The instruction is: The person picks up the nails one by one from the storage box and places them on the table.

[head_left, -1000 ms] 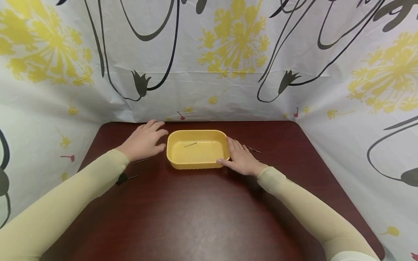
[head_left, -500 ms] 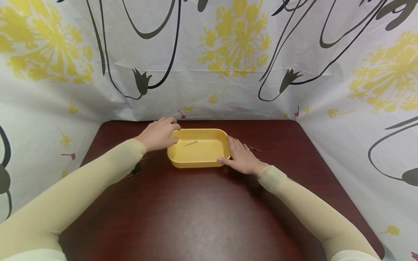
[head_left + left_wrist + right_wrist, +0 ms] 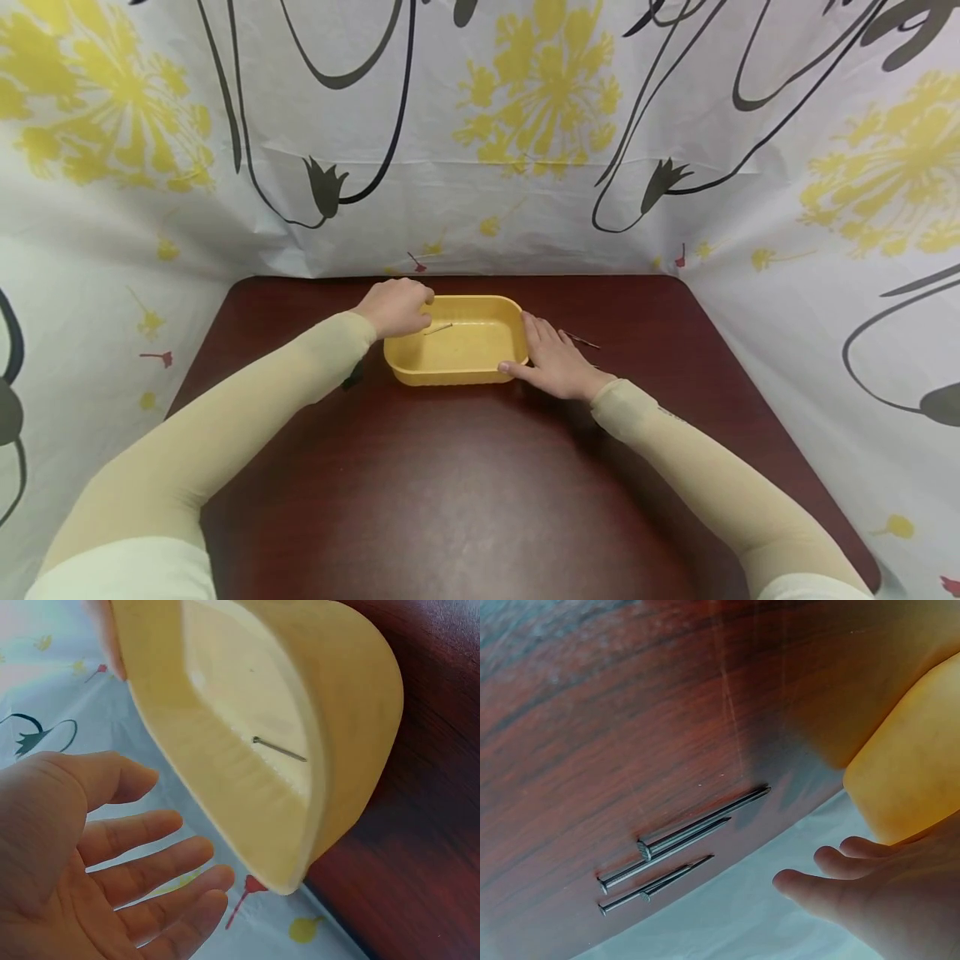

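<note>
A yellow plastic tray [image 3: 465, 354] sits near the back of the table. Inside it lies one nail [image 3: 279, 748], seen in the left wrist view with its head toward the tray's middle. My left hand [image 3: 393, 308] hovers over the tray's left end; in the left wrist view its fingers are spread, loosely bent, and hold nothing. Against the tray's right end rests my right hand [image 3: 555, 358], fingers straight along the wall and thumb at the front corner. The right wrist view shows several nails [image 3: 697, 825] of different lengths lying beside each other on the table.
The dark red-brown table [image 3: 465, 483] has rounded corners. A white cloth [image 3: 480, 192] with yellow flowers and dark stems hangs behind it and at both sides. Just below my left wrist is a small dark patch [image 3: 352, 375], partly hidden.
My left hand has moved right, from beside the tray to over its left end. The nails on the left are now hidden by that arm. Right hand, tray and the nail inside stay put.
</note>
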A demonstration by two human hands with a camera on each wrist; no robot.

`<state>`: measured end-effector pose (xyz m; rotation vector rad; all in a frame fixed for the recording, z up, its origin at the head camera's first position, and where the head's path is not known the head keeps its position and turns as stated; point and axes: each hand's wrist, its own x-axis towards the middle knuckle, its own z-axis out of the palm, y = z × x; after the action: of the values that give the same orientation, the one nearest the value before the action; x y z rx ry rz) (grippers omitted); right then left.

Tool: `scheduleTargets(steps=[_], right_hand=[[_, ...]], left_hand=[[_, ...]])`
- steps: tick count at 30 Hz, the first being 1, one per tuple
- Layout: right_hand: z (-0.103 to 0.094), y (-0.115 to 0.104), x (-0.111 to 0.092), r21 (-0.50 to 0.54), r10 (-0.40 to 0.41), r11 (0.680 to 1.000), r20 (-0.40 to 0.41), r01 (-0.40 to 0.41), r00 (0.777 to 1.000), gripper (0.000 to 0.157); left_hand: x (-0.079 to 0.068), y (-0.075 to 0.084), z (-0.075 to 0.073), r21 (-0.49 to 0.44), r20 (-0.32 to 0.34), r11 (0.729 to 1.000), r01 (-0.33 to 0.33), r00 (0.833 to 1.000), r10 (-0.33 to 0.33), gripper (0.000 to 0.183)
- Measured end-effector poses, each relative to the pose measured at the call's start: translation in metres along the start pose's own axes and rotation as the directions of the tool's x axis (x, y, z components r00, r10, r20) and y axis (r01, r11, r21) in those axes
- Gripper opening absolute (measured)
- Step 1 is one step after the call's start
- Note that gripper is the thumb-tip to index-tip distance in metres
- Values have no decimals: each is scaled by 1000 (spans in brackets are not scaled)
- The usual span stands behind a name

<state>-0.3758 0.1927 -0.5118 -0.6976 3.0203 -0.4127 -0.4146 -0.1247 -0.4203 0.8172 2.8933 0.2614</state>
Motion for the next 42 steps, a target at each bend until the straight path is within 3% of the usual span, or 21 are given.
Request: scheduleTargets(steps=[5,12,24,33,42], right_hand=[[1,0,1,-5,-9,1000,3,9,1000,114],[2,1,0,-1,-9,1000,4,9,1000,112],[0,-1,-2,-2,3,1000,14,-3,1000,114],[1,1,-2,0,-5,1000,8,5,1000,113],[1,0,-2,4,-3,1000,3,3,1000,109]], left_hand=[[10,-6,13,18,0,1000,23,1000,-23,37],[23,-10,30,36,-7,999,22,1000,-22,13],[31,0,54,116,-35,991,66,997,-62,17],[38,-4,76,200,-139,979,43,990,-16,25],[40,-5,88,278,-154,959,47,988,-4,21]])
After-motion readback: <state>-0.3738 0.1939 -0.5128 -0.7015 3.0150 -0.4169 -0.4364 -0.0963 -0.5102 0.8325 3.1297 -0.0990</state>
